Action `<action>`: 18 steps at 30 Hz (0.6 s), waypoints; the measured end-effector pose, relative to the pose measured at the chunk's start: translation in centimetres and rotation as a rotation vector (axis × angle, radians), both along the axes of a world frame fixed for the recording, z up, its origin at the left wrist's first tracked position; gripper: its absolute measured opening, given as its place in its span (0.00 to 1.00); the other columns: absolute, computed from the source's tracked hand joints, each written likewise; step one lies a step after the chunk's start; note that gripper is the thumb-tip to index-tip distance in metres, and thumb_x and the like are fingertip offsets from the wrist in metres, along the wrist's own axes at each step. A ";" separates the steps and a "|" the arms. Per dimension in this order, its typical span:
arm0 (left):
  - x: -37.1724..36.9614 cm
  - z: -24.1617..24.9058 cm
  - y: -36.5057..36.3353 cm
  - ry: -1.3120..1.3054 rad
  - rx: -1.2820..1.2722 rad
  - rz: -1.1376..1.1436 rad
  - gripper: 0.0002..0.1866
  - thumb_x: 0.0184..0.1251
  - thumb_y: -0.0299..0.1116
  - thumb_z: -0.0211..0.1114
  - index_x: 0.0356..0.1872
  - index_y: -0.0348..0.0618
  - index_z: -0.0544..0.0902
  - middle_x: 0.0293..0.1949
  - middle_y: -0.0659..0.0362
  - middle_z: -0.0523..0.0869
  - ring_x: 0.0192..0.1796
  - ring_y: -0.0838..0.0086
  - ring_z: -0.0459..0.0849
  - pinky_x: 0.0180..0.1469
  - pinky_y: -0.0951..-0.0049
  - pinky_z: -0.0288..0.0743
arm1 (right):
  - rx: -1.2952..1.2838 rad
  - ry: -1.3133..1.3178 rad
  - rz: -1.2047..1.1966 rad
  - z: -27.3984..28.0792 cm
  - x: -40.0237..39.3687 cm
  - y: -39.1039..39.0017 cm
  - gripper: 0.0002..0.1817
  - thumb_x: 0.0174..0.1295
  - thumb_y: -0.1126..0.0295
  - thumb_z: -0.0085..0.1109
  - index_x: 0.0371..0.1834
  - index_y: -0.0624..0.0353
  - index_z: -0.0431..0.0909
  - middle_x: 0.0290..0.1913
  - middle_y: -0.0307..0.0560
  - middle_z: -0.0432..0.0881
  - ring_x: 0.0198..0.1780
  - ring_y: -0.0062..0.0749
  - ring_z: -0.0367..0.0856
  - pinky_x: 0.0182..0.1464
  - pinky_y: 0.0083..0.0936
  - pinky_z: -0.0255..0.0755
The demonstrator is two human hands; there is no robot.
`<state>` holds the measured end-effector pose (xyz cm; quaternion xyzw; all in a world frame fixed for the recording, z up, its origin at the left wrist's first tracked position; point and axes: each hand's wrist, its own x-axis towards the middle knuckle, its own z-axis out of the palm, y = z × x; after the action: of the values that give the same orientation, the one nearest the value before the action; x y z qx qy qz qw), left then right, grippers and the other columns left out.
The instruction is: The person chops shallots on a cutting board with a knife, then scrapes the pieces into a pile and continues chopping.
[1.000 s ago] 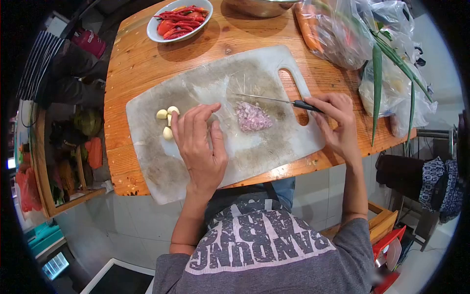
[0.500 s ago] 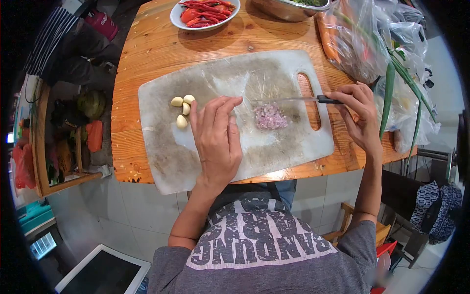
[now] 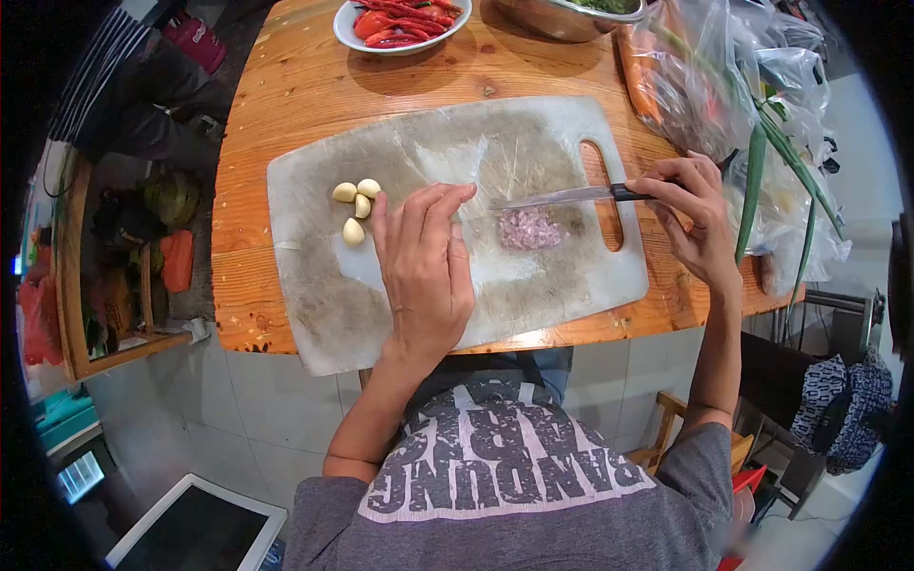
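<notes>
My right hand (image 3: 693, 217) grips the black handle of a knife (image 3: 562, 197), whose blade points left over the cutting board (image 3: 400, 162). Just below the blade lies a small heap of finely chopped purple-white shallot (image 3: 531, 229). My left hand (image 3: 424, 257) rests with fingers stretched out on the middle of the board, palm side hidden, left of the heap. Several peeled garlic cloves (image 3: 354, 231) sit close beyond its left side. Whether anything lies beneath that hand cannot be seen.
A white bowl of red chillies and tomatoes (image 3: 405, 46) stands at the table's far side, near a metal bowl of greens (image 3: 571, 24). Plastic bags (image 3: 709, 76) with carrots (image 3: 640, 76) and long green onion leaves (image 3: 754, 181) fill the right. The wooden table (image 3: 257, 200) ends near my body.
The knife blade has turned, so its flat side shows more, and its tip dips slightly toward the board. My left hand stays almost in place.
</notes>
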<state>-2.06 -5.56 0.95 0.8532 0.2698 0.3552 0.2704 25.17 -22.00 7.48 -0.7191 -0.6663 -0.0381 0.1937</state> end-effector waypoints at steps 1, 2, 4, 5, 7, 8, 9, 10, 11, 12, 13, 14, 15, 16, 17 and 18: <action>0.0 0.0 0.0 0.002 -0.002 0.003 0.20 0.72 0.22 0.53 0.62 0.43 0.82 0.58 0.53 0.84 0.66 0.58 0.79 0.82 0.45 0.48 | -0.011 0.001 0.006 0.0 0.0 0.1 0.19 0.56 0.79 0.67 0.51 0.50 0.90 0.47 0.43 0.83 0.54 0.42 0.77 0.67 0.42 0.63; -0.1 0.0 0.0 0.005 -0.005 0.004 0.20 0.72 0.22 0.53 0.62 0.43 0.82 0.58 0.52 0.84 0.66 0.58 0.79 0.82 0.45 0.48 | -0.022 0.003 0.011 0.0 -0.1 0.1 0.19 0.56 0.79 0.67 0.51 0.50 0.90 0.47 0.44 0.83 0.54 0.42 0.77 0.67 0.42 0.63; -0.1 0.1 0.1 -0.002 -0.004 0.005 0.20 0.70 0.21 0.54 0.61 0.43 0.82 0.57 0.53 0.84 0.66 0.59 0.79 0.81 0.45 0.48 | -0.010 0.057 -0.032 0.3 -0.1 -0.4 0.18 0.58 0.78 0.67 0.52 0.52 0.90 0.48 0.45 0.84 0.55 0.43 0.78 0.66 0.41 0.65; -0.2 0.0 0.2 -0.011 -0.001 0.006 0.20 0.69 0.21 0.55 0.60 0.43 0.82 0.56 0.54 0.84 0.65 0.59 0.79 0.81 0.45 0.49 | 0.014 0.107 -0.079 0.5 0.0 -0.9 0.17 0.59 0.77 0.67 0.52 0.53 0.89 0.49 0.45 0.84 0.55 0.43 0.78 0.66 0.41 0.65; -0.2 0.0 0.1 -0.021 0.000 0.002 0.19 0.68 0.21 0.56 0.59 0.42 0.82 0.55 0.55 0.83 0.65 0.60 0.79 0.81 0.46 0.49 | 0.007 0.226 -0.120 0.7 0.6 -2.3 0.16 0.60 0.76 0.67 0.52 0.54 0.89 0.49 0.45 0.84 0.55 0.43 0.78 0.65 0.40 0.67; -0.2 0.1 0.1 -0.022 0.000 -0.001 0.19 0.68 0.21 0.56 0.59 0.42 0.82 0.56 0.55 0.83 0.65 0.60 0.79 0.81 0.46 0.49 | -0.023 0.293 -0.112 0.5 1.3 -3.2 0.15 0.61 0.75 0.67 0.52 0.55 0.89 0.50 0.45 0.85 0.55 0.43 0.78 0.64 0.40 0.67; -0.2 0.1 0.1 -0.020 -0.001 -0.003 0.19 0.68 0.21 0.56 0.59 0.42 0.82 0.56 0.55 0.83 0.66 0.60 0.79 0.81 0.46 0.49 | -0.053 0.364 -0.104 0.4 1.7 -3.8 0.15 0.62 0.75 0.68 0.52 0.56 0.89 0.50 0.45 0.85 0.55 0.43 0.78 0.63 0.40 0.68; -0.2 0.1 0.1 -0.013 0.005 -0.007 0.19 0.68 0.21 0.56 0.59 0.42 0.82 0.56 0.55 0.83 0.66 0.60 0.79 0.81 0.46 0.49 | -0.127 0.428 -0.079 0.8 1.8 -4.0 0.14 0.63 0.72 0.68 0.52 0.57 0.89 0.50 0.46 0.86 0.55 0.41 0.79 0.63 0.39 0.67; -0.2 0.0 0.1 -0.007 0.011 -0.009 0.19 0.68 0.21 0.56 0.59 0.42 0.82 0.56 0.55 0.83 0.66 0.60 0.79 0.81 0.46 0.49 | -0.198 0.444 -0.086 0.8 2.1 -4.3 0.14 0.63 0.72 0.69 0.52 0.58 0.89 0.49 0.45 0.85 0.54 0.41 0.78 0.62 0.38 0.67; -0.3 0.0 0.1 -0.001 0.018 -0.010 0.19 0.68 0.21 0.56 0.59 0.41 0.82 0.56 0.55 0.83 0.66 0.60 0.78 0.81 0.46 0.49 | -0.268 0.460 -0.091 0.6 2.5 -4.5 0.14 0.63 0.72 0.69 0.52 0.59 0.89 0.48 0.44 0.84 0.54 0.40 0.77 0.61 0.37 0.67; -0.3 -0.1 0.2 0.003 0.024 -0.008 0.19 0.68 0.22 0.56 0.59 0.41 0.82 0.56 0.55 0.83 0.66 0.60 0.78 0.81 0.45 0.49 | -0.336 0.476 -0.094 0.4 2.8 -4.5 0.14 0.64 0.72 0.69 0.51 0.61 0.89 0.46 0.44 0.82 0.53 0.40 0.76 0.60 0.36 0.66; -0.4 -0.1 0.2 0.009 0.030 -0.004 0.19 0.68 0.22 0.56 0.59 0.41 0.82 0.56 0.55 0.83 0.66 0.60 0.78 0.81 0.45 0.49 | -0.322 0.426 -0.043 0.1 3.1 -4.3 0.13 0.63 0.70 0.70 0.50 0.59 0.90 0.46 0.44 0.84 0.52 0.39 0.76 0.59 0.37 0.66; -0.4 -0.2 0.2 0.015 0.037 0.000 0.19 0.68 0.22 0.56 0.59 0.41 0.82 0.56 0.55 0.83 0.66 0.59 0.78 0.81 0.45 0.49 | -0.336 0.423 -0.032 -0.2 3.3 -4.0 0.13 0.63 0.70 0.70 0.50 0.59 0.90 0.46 0.45 0.84 0.52 0.39 0.76 0.59 0.37 0.66; -0.4 -0.2 0.2 0.017 0.035 0.002 0.19 0.68 0.22 0.56 0.59 0.41 0.82 0.56 0.55 0.83 0.66 0.59 0.78 0.81 0.45 0.48 | -0.348 0.418 -0.020 -0.4 3.6 -3.7 0.14 0.63 0.70 0.70 0.50 0.59 0.90 0.47 0.45 0.85 0.52 0.40 0.76 0.60 0.37 0.66; -0.4 -0.2 0.2 0.020 0.033 0.005 0.19 0.68 0.22 0.56 0.59 0.41 0.82 0.56 0.55 0.83 0.66 0.59 0.78 0.81 0.45 0.48 | -0.361 0.414 -0.008 -0.5 3.8 -3.2 0.14 0.62 0.70 0.70 0.50 0.59 0.91 0.47 0.46 0.85 0.52 0.40 0.77 0.60 0.37 0.66; -0.4 -0.3 0.2 0.020 0.032 0.008 0.19 0.68 0.22 0.56 0.59 0.42 0.82 0.56 0.54 0.83 0.66 0.59 0.78 0.82 0.45 0.48 | -0.362 0.415 0.006 -0.5 4.1 -2.6 0.14 0.63 0.70 0.69 0.51 0.57 0.90 0.48 0.46 0.85 0.53 0.41 0.78 0.62 0.38 0.66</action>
<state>-2.47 -5.36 0.69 0.8599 0.2699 0.3520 0.2525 29.26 -24.63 7.01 -0.7323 -0.6107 0.2301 0.1945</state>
